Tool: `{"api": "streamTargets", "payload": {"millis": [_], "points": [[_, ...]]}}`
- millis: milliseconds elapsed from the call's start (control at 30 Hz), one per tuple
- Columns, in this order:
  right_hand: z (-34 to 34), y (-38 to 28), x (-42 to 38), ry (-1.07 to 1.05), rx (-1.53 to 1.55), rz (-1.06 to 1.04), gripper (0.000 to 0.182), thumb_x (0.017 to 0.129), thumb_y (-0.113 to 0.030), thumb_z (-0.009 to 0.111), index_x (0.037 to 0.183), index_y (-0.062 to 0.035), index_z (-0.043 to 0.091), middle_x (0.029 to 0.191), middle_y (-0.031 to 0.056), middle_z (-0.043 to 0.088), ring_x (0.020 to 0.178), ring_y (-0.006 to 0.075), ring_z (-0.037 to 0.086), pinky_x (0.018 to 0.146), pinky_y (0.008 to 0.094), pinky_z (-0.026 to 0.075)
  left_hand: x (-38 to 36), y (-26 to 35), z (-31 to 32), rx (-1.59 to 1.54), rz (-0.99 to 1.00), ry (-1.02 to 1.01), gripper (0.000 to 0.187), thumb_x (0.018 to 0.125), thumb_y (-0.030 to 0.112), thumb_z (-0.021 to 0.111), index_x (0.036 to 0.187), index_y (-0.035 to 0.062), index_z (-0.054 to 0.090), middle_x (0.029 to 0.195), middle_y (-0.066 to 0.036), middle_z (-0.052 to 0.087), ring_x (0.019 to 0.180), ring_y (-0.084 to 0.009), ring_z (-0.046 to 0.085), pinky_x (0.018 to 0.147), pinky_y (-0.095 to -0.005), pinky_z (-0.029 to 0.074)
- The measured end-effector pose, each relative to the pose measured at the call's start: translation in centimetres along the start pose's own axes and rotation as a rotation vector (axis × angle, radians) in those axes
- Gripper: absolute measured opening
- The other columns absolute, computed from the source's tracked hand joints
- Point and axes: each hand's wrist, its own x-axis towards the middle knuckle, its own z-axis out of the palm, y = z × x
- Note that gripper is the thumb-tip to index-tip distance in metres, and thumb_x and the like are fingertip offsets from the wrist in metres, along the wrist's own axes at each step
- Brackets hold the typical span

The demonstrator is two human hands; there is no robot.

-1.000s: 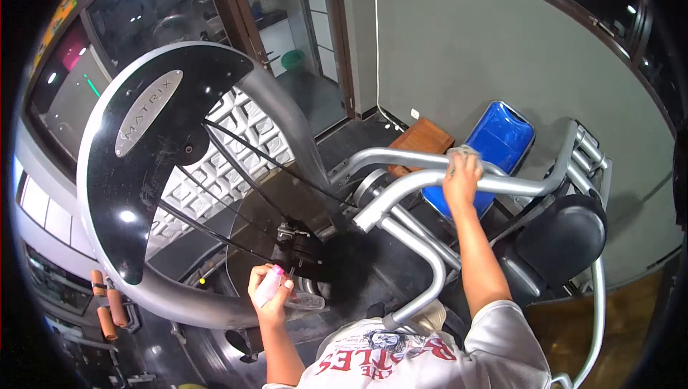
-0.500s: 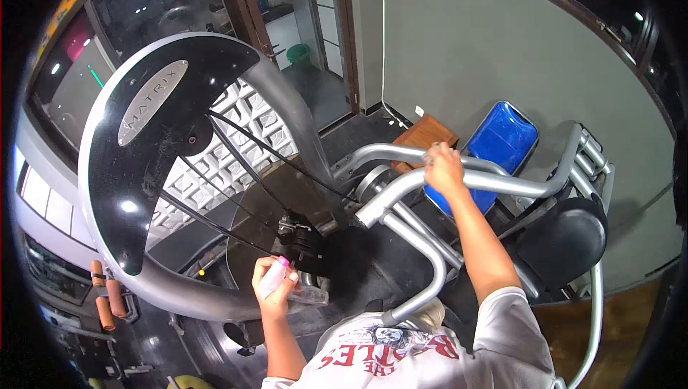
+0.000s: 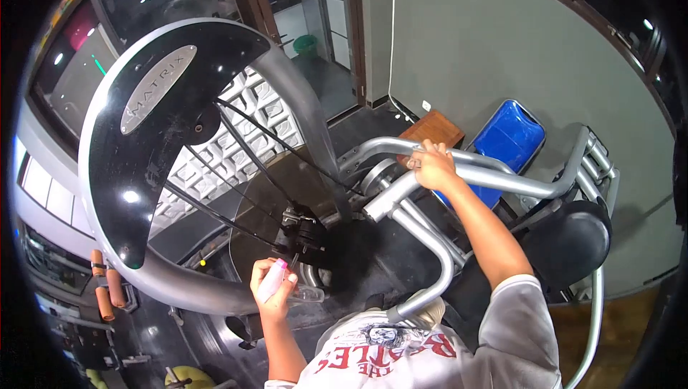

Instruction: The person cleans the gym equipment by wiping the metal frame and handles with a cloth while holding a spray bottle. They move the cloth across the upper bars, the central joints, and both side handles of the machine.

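My left hand (image 3: 271, 290) is closed around a spray bottle (image 3: 274, 279) with a pale pink head and a bright pink tip. A clear part of it shows past my fingers, close over the machine's lower frame. My right hand (image 3: 434, 167) lies on a thick silver tube (image 3: 494, 178) of the exercise machine, near its cut end, with the fingers curled over it. Whether a cloth is under the fingers, I cannot tell. A second silver tube (image 3: 387, 147) runs just behind that hand.
To the left rises the machine's black and silver tower (image 3: 143, 167), with black cables below it. A round black pad (image 3: 573, 238) is at the right. Behind the tubes are a blue padded seat (image 3: 510, 135) and a brown wooden box (image 3: 432, 135) by the grey wall (image 3: 494, 38).
My right hand has slid a little left along the silver tube, towards its end. My left hand still holds the bottle in nearly the same spot. The view has shifted slightly.
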Motion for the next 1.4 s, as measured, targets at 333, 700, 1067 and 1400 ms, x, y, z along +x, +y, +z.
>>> {"api": "streamTargets", "payload": {"millis": [333,700,1067,1400], "points": [[1.7,-6.8,-6.1,-0.02,0.171,-0.412,0.016,0.082,-0.008,0.063,0.096,-0.01,0.071,0.108,0.009,0.06,0.101,0.0399,0.051,0.089,0.0465,0.042,-1.3,-0.5,-0.7,-0.031,-0.042,-0.012,0.033,0.079,-0.006,0.074,0.104,0.0015,0.054,0.092,-0.008,0.061,0.07,-0.0121,0.06,0.056,-0.0256,0.053],[-3.3,-3.2,-16.7,-0.012,0.205,-0.325,0.025,0.078,0.001,0.07,0.099,-0.0097,0.066,0.115,0.0123,0.058,0.101,0.0376,0.052,0.089,0.0449,0.044,0.7,-2.9,-0.2,-0.034,-0.122,-0.048,0.033,0.08,-0.005,0.075,0.104,0.002,0.055,0.093,-0.008,0.063,0.071,-0.0122,0.061,0.057,-0.0256,0.053],[-2.6,-2.6,-17.2,-0.034,0.357,-0.144,0.027,0.084,-0.004,0.067,0.11,-0.0081,0.068,0.113,0.0163,0.061,0.104,0.039,0.062,0.095,0.0496,0.05,1.4,-3.6,5.6,-0.138,-0.102,-0.305,0.03,0.083,-0.005,0.076,0.103,0.0028,0.054,0.091,-0.008,0.064,0.071,-0.0106,0.061,0.058,-0.0245,0.052],[-2.0,-4.9,-17.9,0.038,0.169,-0.117,0.023,0.091,-0.017,0.069,0.111,-0.0043,0.068,0.113,0.021,0.059,0.101,0.0414,0.062,0.086,0.0508,0.053,0.9,-4.7,4.3,-0.067,-0.207,-0.22,0.032,0.081,-0.003,0.076,0.105,0.0031,0.054,0.089,-0.007,0.065,0.071,-0.0099,0.061,0.059,-0.0243,0.051]]}}
